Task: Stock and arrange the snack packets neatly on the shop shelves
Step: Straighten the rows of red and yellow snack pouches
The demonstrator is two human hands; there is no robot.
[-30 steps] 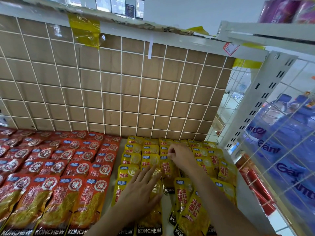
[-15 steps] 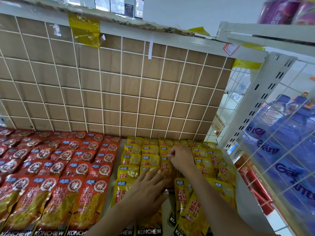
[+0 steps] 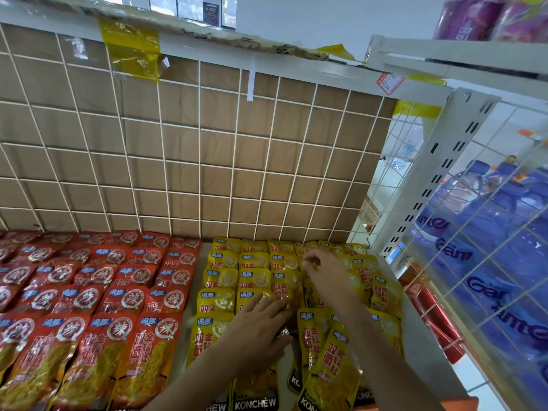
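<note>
Yellow snack packets (image 3: 225, 280) lie in overlapping rows on the right half of the white shelf (image 3: 415, 315). Red snack packets (image 3: 98, 295) fill the left half in similar rows. My left hand (image 3: 258, 324) lies flat, fingers spread, pressing down on a yellow packet in the middle column. My right hand (image 3: 323, 269) is farther back, its fingers curled and pinching the top edge of a yellow packet in the column to the right. Both forearms cover several of the near yellow packets.
A white wire grid backed with brown cardboard (image 3: 189, 149) closes the rear of the shelf. A white slotted upright (image 3: 439, 173) and a wire side panel stand at the right, with wrapped blue water bottles (image 3: 486, 232) behind. An upper shelf (image 3: 456, 60) overhangs at top right.
My left hand has slid forward and to the right over the yellow packets. My right hand has stayed near the back rows, shifting only slightly.
</note>
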